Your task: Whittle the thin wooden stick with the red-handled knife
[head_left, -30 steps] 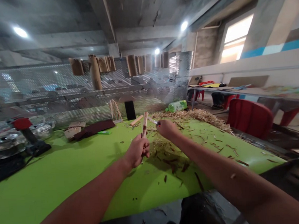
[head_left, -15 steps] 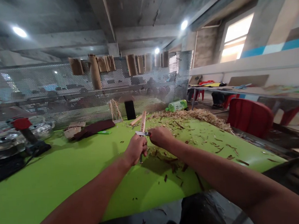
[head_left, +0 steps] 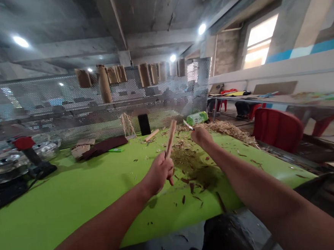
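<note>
My left hand is wrapped round the lower part of a wooden stick, which points up and away over the green tabletop. My right hand grips a knife; its handle is mostly hidden in my fist and the pale blade points up and to the left. A gap separates the blade from the stick. Dark bark strips and pale wood shavings lie on the table beneath and between both hands.
Behind stand a black phone-like slab, another wooden stick and a green bottle on its side. Brown sheet material and a red-topped tool are at left. A shavings heap lines the right edge, near a red chair.
The knife was across the stick, close to my left hand. My right hand has moved it away, forward and right. The stick now leans more to the right.
</note>
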The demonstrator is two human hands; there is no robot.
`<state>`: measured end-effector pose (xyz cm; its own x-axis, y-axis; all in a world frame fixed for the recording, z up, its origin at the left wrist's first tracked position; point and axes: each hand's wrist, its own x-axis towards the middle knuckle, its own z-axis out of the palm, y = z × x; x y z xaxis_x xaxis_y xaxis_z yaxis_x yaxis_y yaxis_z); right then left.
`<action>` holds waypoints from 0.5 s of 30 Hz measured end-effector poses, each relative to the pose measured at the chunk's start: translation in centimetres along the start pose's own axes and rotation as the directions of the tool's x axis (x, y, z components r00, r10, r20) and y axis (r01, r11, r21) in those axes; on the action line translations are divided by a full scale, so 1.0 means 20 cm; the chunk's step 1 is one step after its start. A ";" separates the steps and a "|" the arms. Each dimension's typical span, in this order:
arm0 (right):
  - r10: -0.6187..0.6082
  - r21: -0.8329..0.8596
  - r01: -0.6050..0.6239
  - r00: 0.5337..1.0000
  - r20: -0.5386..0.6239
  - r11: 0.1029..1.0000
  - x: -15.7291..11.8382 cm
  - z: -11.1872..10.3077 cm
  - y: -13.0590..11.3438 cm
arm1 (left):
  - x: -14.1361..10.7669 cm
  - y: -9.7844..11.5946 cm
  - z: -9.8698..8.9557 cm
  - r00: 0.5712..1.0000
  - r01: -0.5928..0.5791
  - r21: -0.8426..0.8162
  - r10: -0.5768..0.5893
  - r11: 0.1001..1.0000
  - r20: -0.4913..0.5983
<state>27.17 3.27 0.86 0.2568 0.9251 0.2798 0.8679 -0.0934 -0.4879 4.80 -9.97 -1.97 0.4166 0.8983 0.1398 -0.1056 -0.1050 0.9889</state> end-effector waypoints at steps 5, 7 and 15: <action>-0.257 -0.134 0.262 0.965 0.053 0.956 -0.21 0.11 -0.21 | 0.10 -0.03 -0.11 0.988 0.014 -0.049 -0.021 0.999 -0.154; -0.371 -0.184 0.393 0.918 0.142 0.901 -0.30 0.15 -0.29 | 0.13 -0.05 -0.13 0.987 -0.020 -0.055 0.011 0.998 -0.163; -0.497 -0.284 0.579 0.810 0.312 0.764 -0.41 0.16 -0.36 | 0.15 -0.04 -0.12 0.978 -0.028 -0.070 0.012 0.997 -0.208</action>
<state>17.53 -2.43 -0.62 -0.3559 0.9104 0.2110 0.9330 0.3591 0.0241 3.89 -6.21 -2.46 0.2182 0.9660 0.1383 -0.1804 -0.0994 0.9786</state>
